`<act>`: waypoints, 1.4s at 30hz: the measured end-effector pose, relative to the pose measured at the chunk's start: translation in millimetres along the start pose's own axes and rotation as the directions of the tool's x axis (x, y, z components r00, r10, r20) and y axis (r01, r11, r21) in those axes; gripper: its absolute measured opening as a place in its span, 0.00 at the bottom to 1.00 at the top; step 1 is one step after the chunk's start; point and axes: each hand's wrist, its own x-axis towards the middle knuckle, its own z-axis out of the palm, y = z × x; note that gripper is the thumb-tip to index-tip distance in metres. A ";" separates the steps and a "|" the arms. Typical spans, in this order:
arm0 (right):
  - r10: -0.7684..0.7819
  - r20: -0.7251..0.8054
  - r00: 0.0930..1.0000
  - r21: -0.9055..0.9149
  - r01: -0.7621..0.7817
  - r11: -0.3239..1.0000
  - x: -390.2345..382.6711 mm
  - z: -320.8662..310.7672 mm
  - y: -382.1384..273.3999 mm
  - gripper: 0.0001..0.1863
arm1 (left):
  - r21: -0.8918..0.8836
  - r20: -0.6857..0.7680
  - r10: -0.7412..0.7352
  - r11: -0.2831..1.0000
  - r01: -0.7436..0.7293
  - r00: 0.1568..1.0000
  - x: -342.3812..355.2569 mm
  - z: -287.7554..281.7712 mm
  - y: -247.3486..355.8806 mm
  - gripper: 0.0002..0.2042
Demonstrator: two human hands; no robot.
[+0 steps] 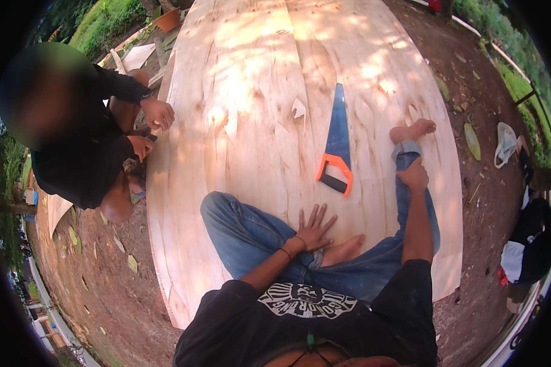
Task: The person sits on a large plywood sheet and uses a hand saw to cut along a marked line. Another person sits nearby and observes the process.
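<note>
I sit on a large plywood sheet point(251, 165) with one leg folded and the other bent up. My left hand point(315, 231) lies with its fingers spread by my bare foot point(344, 251), and holds nothing. The right one, my right hand point(415, 174), is closed round the shin of my blue jeans point(405, 199), just above the rolled cuff. In front of me a handsaw point(337, 140) lies flat on the wood, its blue blade pointing away and its orange and black handle towards me. Neither hand touches it.
A co-worker point(86, 153) in black crouches at the sheet's left edge, one hand on or over it. Brown earth with fallen leaves point(132, 263) surrounds the sheet. On the right lie a white plastic bag point(506, 145) and a dark bundle point(529, 241). An orange pot point(167, 21) stands far left.
</note>
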 end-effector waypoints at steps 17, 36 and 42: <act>-0.218 0.317 0.923 0.034 0.219 0.975 60.9 -1.3 -12.0 0.56 | 0.010 -0.399 0.146 0.988 -0.155 0.905 15.7 53.0 -18.2 0.47; -0.282 0.162 0.946 0.462 0.180 0.868 7.2 21.0 44.6 0.45 | -0.030 -0.444 0.162 0.980 -0.195 0.881 26.1 59.4 -20.7 0.46; -0.289 0.157 0.944 0.488 0.180 0.854 4.3 22.5 42.7 0.42 | 0.100 -0.545 0.192 0.981 -0.163 0.816 30.3 70.1 -19.5 0.48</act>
